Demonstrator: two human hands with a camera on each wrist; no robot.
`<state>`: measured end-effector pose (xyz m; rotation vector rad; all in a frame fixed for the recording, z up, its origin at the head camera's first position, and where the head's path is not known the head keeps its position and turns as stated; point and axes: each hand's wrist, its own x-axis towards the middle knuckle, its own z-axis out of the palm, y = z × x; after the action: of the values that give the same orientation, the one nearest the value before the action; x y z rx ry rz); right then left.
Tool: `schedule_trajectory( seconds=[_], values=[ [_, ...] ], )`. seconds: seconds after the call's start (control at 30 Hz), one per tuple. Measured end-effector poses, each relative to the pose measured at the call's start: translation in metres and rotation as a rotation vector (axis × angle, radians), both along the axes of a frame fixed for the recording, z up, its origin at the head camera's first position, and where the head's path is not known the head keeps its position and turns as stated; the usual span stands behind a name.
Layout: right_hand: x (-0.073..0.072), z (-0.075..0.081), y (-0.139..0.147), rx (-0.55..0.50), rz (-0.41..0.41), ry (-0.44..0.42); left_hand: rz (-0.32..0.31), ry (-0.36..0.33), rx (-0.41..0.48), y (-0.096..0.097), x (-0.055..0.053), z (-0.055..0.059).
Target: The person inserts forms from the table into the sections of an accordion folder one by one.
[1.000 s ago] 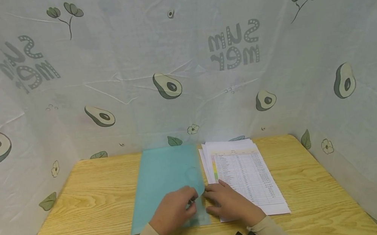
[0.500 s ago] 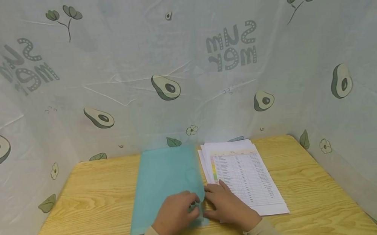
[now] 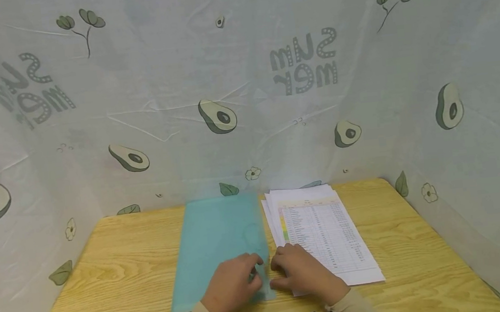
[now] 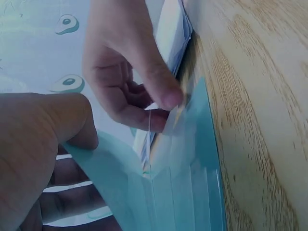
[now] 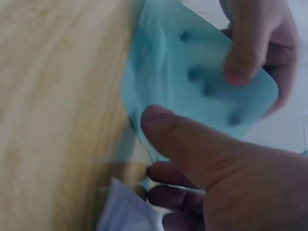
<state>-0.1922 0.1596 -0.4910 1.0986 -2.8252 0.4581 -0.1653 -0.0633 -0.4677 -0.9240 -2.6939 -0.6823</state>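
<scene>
A teal plastic folder (image 3: 218,229) lies on the table, its near right corner lifted open. My left hand (image 3: 232,282) pinches the raised cover (image 4: 113,168) between thumb and fingers; those fingers show through the cover in the right wrist view. Inside, clear sleeves (image 4: 185,192) fan out in the left wrist view. At the folder's right edge, my right hand (image 3: 305,272) has its thumb and curled fingers closed about a clear sleeve's edge. That hand overlaps the left side of a stack of printed papers (image 3: 330,238).
The wooden table (image 3: 129,268) carries the folder and, to its right, the slightly fanned paper stack, topped by a printed table sheet. A white curtain (image 3: 169,73) with avocado prints hangs behind and at both sides.
The raised right index finger has drawn in from the papers toward its other fingers. Both hands stay at the folder's right edge; the lifted cover shows less beside the left fingers.
</scene>
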Motion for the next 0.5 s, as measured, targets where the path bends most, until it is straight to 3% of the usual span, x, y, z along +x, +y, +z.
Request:
schedule_trajectory(
  seconds=[0.23, 0.5],
  values=[
    [0.004, 0.000, -0.005, -0.001, -0.065, 0.001, 0.061, 0.028, -0.001, 0.001, 0.003, 0.007],
    [0.006, 0.003, -0.007, -0.007, -0.076, -0.034, 0.111, 0.027, 0.053, -0.002, 0.005, 0.018]
  ],
)
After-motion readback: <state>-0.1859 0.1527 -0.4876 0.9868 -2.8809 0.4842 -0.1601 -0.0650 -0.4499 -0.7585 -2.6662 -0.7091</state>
